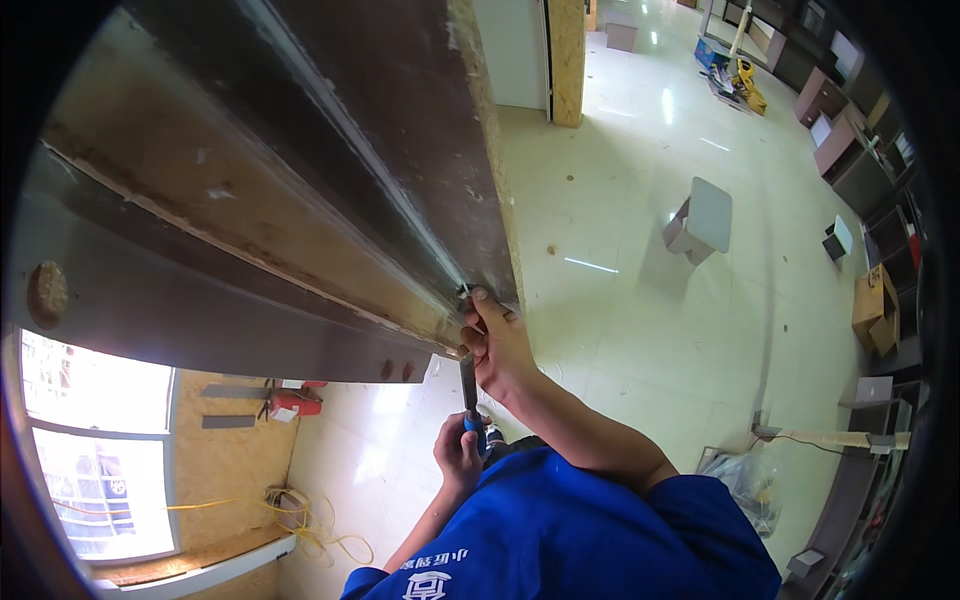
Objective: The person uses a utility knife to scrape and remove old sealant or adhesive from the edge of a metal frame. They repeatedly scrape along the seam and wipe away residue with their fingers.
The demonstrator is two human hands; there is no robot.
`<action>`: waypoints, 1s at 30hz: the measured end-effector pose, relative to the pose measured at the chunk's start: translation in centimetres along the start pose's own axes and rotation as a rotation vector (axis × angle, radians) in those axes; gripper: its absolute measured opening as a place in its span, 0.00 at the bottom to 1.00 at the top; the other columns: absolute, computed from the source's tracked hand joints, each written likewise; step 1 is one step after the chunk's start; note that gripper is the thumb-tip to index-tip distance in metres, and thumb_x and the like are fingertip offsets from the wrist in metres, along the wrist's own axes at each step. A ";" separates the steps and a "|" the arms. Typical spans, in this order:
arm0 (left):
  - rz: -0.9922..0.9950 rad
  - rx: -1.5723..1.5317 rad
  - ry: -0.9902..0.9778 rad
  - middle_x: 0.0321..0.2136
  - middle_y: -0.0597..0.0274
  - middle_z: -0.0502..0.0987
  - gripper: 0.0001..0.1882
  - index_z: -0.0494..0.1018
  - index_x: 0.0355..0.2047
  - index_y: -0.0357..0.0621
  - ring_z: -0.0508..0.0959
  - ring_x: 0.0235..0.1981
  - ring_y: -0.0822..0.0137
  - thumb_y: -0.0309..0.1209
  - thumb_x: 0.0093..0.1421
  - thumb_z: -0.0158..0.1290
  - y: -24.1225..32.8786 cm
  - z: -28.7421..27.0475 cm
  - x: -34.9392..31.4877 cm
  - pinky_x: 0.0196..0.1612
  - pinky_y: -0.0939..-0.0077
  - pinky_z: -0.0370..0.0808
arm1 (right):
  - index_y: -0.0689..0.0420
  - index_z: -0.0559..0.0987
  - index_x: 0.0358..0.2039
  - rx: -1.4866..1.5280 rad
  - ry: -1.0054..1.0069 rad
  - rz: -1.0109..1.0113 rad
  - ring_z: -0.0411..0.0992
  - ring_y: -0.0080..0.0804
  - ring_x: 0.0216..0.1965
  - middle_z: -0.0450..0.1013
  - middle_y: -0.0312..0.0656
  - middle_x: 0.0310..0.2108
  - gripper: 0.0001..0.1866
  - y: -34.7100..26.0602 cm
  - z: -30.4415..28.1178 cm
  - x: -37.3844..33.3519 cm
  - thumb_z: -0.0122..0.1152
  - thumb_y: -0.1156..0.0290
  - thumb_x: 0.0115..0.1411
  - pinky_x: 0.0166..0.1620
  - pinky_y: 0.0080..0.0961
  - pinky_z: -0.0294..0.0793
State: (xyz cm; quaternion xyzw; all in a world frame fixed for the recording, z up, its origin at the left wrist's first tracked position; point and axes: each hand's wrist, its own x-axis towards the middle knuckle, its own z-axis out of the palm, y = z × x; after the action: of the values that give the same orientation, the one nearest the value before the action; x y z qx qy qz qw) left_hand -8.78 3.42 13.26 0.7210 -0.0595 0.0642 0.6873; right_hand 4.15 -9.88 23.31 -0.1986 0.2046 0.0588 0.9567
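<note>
My left hand (456, 452) is closed around the blue handle of a chisel (468, 382), its flat metal blade pointing up. The blade's tip reaches the lower end of a large dark panel (420, 130) with bare brown wood along its middle. Above the blade, my right hand (500, 345) pinches at the panel's end, where a pale strip (350, 130) running along a groove stops. A small light-and-dark bit shows at those fingertips, too small to name. Part of the right fingers is hidden against the panel.
A grey stool (705, 220) stands on the pale tiled floor to the right. Cabinets and a cardboard box (876, 310) line the right wall. Lower left are a red fire extinguisher (295, 403), a yellow cable (320, 535) and a bright window (100, 450). Tools lie at the far right.
</note>
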 end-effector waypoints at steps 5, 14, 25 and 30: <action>-0.001 0.052 -0.039 0.30 0.55 0.78 0.23 0.68 0.43 0.35 0.77 0.31 0.68 0.47 0.66 0.47 -0.5 -1.8 0.3 0.38 0.74 0.74 | 0.48 0.73 0.26 -0.009 0.036 -0.013 0.56 0.15 0.15 0.63 0.26 0.19 0.10 0.2 1.9 -0.7 0.62 0.62 0.60 0.20 0.16 0.58; -0.042 -0.021 -0.110 0.33 0.55 0.78 0.20 0.69 0.44 0.33 0.77 0.34 0.69 0.41 0.67 0.47 -2.5 -4.0 0.6 0.41 0.76 0.73 | 0.48 0.70 0.34 0.218 -0.935 -0.266 0.58 0.16 0.13 0.63 0.30 0.19 0.05 -8.4 2.6 -8.0 0.51 0.63 0.65 0.19 0.15 0.59; -0.164 -0.248 -0.171 0.37 0.54 0.78 0.16 0.66 0.45 0.35 0.76 0.38 0.69 0.37 0.68 0.46 -2.0 2.3 2.6 0.45 0.75 0.72 | 0.51 0.76 0.34 0.093 -0.035 -0.197 0.68 0.24 0.24 0.74 0.32 0.30 0.11 -2.9 -21.3 -3.4 0.48 0.61 0.66 0.27 0.22 0.69; -0.169 -0.366 -0.023 0.38 0.54 0.77 0.12 0.65 0.46 0.35 0.77 0.38 0.70 0.30 0.68 0.46 -3.2 5.0 3.6 0.44 0.77 0.74 | 0.55 0.74 0.44 -0.297 -0.024 0.057 0.74 0.32 0.41 0.76 0.40 0.40 0.14 3.1 -19.2 -3.7 0.48 0.60 0.67 0.44 0.31 0.74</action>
State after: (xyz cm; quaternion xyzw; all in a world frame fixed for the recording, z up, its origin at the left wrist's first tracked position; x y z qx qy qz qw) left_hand -4.64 -1.45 10.55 0.5871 -0.0173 -0.0136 0.8092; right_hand -6.85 -14.94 7.71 -0.3314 0.1878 0.1181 0.9171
